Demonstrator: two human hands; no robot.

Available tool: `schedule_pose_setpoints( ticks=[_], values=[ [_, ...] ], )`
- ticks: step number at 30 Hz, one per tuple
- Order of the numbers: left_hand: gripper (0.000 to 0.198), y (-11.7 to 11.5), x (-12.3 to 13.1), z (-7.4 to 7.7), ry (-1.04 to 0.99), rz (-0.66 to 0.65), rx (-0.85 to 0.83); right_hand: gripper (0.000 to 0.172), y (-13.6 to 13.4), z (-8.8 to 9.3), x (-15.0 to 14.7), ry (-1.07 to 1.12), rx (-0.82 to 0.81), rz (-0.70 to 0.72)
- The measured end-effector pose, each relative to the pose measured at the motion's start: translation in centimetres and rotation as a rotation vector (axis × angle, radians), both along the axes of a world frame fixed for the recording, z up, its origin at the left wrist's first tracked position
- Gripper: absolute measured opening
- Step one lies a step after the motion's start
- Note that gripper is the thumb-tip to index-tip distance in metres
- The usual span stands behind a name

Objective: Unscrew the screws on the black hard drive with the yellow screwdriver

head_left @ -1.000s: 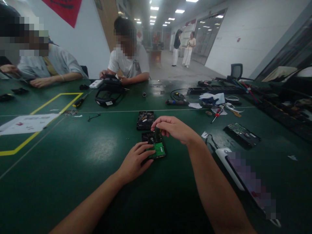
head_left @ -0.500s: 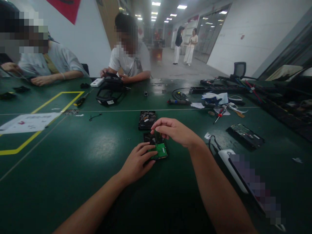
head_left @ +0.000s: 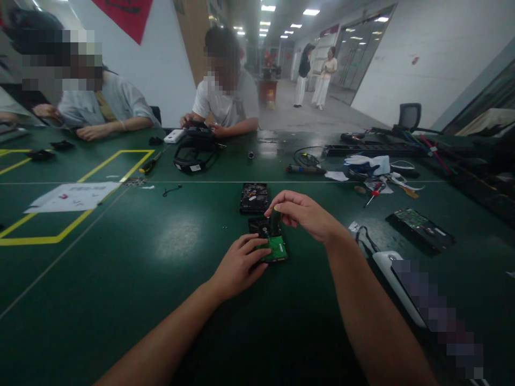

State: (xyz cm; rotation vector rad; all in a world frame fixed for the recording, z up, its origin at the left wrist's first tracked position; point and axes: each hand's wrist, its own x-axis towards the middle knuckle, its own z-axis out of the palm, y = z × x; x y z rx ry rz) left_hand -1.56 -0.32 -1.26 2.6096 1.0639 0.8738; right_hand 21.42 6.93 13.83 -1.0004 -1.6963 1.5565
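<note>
A hard drive (head_left: 255, 225) with a green circuit board (head_left: 278, 248) lies on the table in front of me. My left hand (head_left: 236, 264) rests on its left side, fingers spread over the board and thumb by the near edge. Above the drive, my right hand (head_left: 304, 213) pinches the top of an upright screwdriver (head_left: 275, 221) with a dark handle. Its tip points down at the drive, but I cannot make out exactly where it meets it. Just beyond lies another black hard drive (head_left: 254, 197). Tiny bits, perhaps screws (head_left: 225, 227), lie to the left.
On the right are another drive (head_left: 420, 229), a white device (head_left: 396, 284) with a cable, a red screwdriver (head_left: 375, 193) and gloves (head_left: 368, 163). A black headset (head_left: 193, 155) and a yellow-black screwdriver (head_left: 149, 163) lie further back. Two people sit across the table.
The whole view has swung slightly left, so everything appears further right. My right hand's fingers have shifted a little on the screwdriver. My left hand stays on the drive.
</note>
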Motion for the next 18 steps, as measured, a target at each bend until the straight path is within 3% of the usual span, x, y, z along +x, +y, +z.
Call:
schedule_pose_setpoints(
  ticks=[10,18],
  values=[
    [0.041,-0.12,0.04,0.37,-0.009,-0.004,-0.008,0.013,-0.25,-0.24,-0.11,-0.045,0.016,-0.075],
    [0.041,-0.14,0.04,0.37,-0.002,0.008,-0.016,0.008,-0.46,0.26,-0.05,-0.076,-0.021,-0.039]
  ],
)
